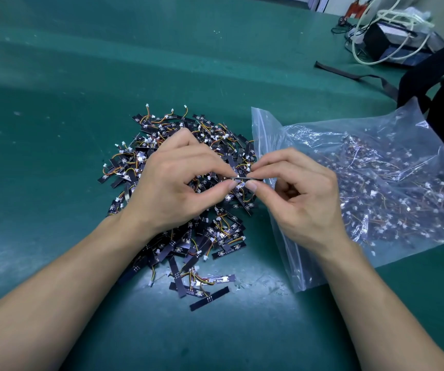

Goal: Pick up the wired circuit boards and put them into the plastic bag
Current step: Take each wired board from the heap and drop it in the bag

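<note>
Head view: my left hand and right hand both pinch one circuit board; pile beneath them, plastic bag under right.

1. Both bare forearms reach in from the near edge and converge toward the middle.
2. The left hand, knuckles up, pinches one end of a thin black circuit-board strip between thumb and forefinger.
3. The right hand pinches the strip's other end, its remaining fingers curled.
</note>
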Available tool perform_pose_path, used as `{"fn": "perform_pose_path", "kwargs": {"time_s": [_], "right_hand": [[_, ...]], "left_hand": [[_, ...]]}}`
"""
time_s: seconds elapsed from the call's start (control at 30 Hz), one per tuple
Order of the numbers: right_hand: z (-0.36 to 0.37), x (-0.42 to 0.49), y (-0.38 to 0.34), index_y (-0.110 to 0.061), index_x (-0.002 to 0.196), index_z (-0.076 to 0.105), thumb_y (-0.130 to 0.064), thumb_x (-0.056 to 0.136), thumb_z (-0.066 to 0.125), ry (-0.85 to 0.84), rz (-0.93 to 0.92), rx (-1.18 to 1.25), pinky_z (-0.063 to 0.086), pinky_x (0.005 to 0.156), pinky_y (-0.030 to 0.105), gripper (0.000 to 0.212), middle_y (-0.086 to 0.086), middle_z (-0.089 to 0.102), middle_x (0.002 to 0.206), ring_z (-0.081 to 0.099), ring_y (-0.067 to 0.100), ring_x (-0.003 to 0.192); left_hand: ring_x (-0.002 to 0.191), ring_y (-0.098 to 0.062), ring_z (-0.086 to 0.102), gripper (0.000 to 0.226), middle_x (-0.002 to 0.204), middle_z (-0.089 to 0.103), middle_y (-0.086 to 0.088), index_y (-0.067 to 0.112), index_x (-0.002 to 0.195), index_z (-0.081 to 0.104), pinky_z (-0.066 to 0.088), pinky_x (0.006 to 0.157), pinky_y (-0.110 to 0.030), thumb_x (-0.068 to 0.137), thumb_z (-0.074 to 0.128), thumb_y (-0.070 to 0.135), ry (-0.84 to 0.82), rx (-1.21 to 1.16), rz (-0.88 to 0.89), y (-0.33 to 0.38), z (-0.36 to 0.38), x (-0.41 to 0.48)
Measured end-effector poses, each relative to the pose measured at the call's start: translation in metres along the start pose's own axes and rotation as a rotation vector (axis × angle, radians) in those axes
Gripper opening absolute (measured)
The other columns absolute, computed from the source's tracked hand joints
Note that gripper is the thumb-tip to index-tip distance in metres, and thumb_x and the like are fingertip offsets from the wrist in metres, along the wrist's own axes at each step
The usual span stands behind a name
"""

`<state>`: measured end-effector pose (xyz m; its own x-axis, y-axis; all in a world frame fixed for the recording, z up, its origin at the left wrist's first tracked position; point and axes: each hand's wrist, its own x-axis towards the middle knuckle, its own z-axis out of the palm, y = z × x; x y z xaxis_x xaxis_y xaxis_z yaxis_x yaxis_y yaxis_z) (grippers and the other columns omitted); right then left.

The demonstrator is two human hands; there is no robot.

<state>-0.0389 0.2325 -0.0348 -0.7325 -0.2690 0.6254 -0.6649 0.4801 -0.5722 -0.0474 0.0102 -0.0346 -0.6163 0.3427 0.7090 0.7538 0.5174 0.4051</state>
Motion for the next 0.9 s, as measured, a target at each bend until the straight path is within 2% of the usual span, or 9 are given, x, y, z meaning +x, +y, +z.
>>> {"fn": "perform_pose_path", "kwargs": {"time_s": [0.13, 0.4, 0.6, 0.77, 0.9], "right_hand": [[-0.0021, 0.0002, -0.0027, -0.013, 0.099, 0.077, -0.017, 0.083, 0.084, 0.002, 0.016, -0.018, 0.030, 0.053, 0.012, 0.018, -0.002, 0.068, 0.103, 0.041, 0.013, 0.045], [-0.0004, 0.0008, -0.0024, -0.010, 0.085, 0.076, -0.010, 0.087, 0.080, -0.002, 0.013, 0.029, 0.033, 0.048, 0.018, 0.005, -0.001, 0.069, 0.101, 0.044, 0.014, 0.046], [-0.0005, 0.0012, -0.0032, -0.010, 0.085, 0.075, -0.008, 0.086, 0.081, -0.015, 0.004, -0.001, 0.035, 0.049, 0.018, 0.006, -0.001, 0.070, 0.100, 0.045, 0.014, 0.048], [-0.0020, 0.0004, -0.0039, -0.011, 0.098, 0.076, -0.017, 0.082, 0.084, -0.011, 0.029, -0.010, 0.030, 0.051, 0.012, 0.018, -0.001, 0.068, 0.104, 0.041, 0.014, 0.045], [-0.0006, 0.0004, -0.0037, -0.011, 0.093, 0.076, -0.013, 0.083, 0.084, -0.007, 0.026, -0.004, 0.031, 0.052, 0.012, 0.013, 0.000, 0.069, 0.102, 0.041, 0.012, 0.045]], "left_hand": [[0.072, -0.026, 0.060, 0.006, 0.086, 0.074, 0.006, 0.012, 0.086, 0.080, 0.042, 0.073, -0.036, 0.089, 0.079, 0.017, 0.015, 0.008, 0.008, -0.0002, -0.0007, 0.0000], [0.077, -0.026, 0.063, 0.011, 0.090, 0.074, 0.005, 0.011, 0.090, 0.078, 0.044, 0.077, -0.034, 0.088, 0.080, 0.021, -0.005, -0.006, -0.009, -0.0010, -0.0006, -0.0004], [0.077, -0.025, 0.062, 0.012, 0.089, 0.074, 0.004, 0.010, 0.090, 0.078, 0.043, 0.077, -0.034, 0.090, 0.079, 0.022, -0.016, -0.014, -0.019, -0.0014, 0.0000, -0.0004], [0.075, -0.026, 0.059, 0.008, 0.086, 0.073, 0.004, 0.011, 0.088, 0.078, 0.043, 0.074, -0.037, 0.091, 0.077, 0.017, -0.004, -0.011, -0.017, -0.0018, 0.0000, -0.0004], [0.075, -0.027, 0.059, 0.007, 0.086, 0.073, 0.004, 0.011, 0.088, 0.078, 0.044, 0.074, -0.036, 0.091, 0.078, 0.017, -0.001, -0.012, -0.018, -0.0006, 0.0005, -0.0005]]}}
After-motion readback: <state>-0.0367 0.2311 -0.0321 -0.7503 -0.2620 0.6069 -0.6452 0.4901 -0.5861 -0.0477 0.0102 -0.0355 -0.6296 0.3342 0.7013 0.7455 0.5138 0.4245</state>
